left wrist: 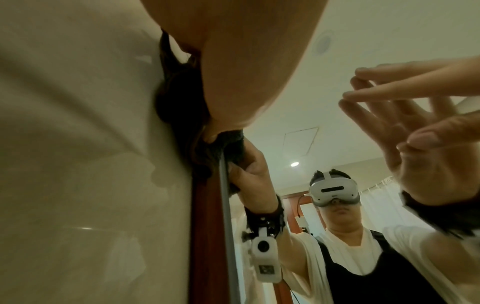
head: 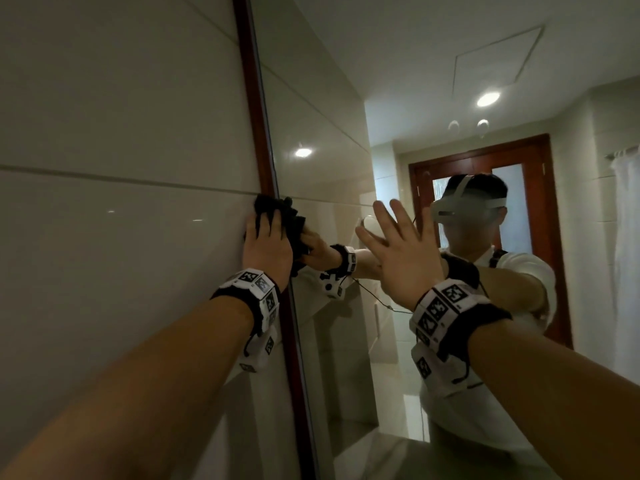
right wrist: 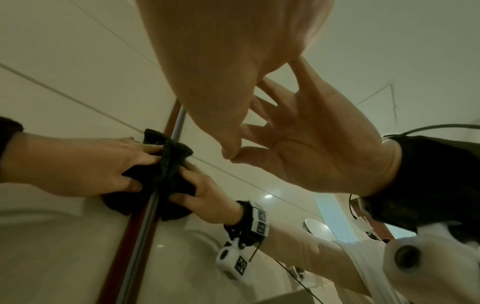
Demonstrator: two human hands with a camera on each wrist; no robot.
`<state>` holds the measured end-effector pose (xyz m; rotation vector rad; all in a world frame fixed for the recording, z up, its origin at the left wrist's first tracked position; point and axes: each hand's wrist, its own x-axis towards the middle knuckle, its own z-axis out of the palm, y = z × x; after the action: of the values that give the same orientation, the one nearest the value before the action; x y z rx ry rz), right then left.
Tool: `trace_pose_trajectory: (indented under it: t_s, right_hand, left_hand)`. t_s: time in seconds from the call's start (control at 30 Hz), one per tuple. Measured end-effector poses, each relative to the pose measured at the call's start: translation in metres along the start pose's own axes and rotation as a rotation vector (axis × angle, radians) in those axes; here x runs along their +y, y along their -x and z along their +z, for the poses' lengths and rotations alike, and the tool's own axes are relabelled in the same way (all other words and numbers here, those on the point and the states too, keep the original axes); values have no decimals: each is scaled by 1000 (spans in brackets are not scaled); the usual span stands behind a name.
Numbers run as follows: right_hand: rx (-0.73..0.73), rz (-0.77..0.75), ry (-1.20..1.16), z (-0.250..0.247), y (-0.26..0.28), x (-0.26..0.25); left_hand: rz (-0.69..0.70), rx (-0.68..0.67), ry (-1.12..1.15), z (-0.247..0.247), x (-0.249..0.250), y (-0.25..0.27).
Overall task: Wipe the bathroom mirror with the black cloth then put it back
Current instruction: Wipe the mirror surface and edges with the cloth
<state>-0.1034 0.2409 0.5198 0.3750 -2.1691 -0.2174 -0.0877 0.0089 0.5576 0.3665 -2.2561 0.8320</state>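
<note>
The black cloth (head: pixel 268 211) is sitting bunched over the left edge of the mirror (head: pixel 346 168), lapping across the dark red wooden frame (head: pixel 258 133) onto the pale wall tiles (head: pixel 121 116). The left hand (head: pixel 266 244) is gripping the cloth, fingers curled over it and pressing it to the edge. The right hand (head: pixel 403 251) is spreading flat with straight fingers at the glass, seemingly touching it, holding nothing. The person's reflection is showing behind it.
</note>
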Motion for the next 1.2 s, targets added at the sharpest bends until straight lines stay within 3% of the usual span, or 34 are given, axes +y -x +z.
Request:
trace_pose_trajectory:
  t_s: [0.33,0.57,0.97,1.2]
  right_hand:
    - [40,-4,9,23,-9,3]
    - [49,1,-1,18,-6,1]
    - [13,17,-49,10,7,-6]
    - [95,-1,-48,40,23,-16]
  left_hand:
    - [-59,63,49,-39,-31,-55]
    - [-41,68,76,-42,-34,-53]
    - [45,-37,32,5,7,22]
    - [88,-130,65,47,40,77]
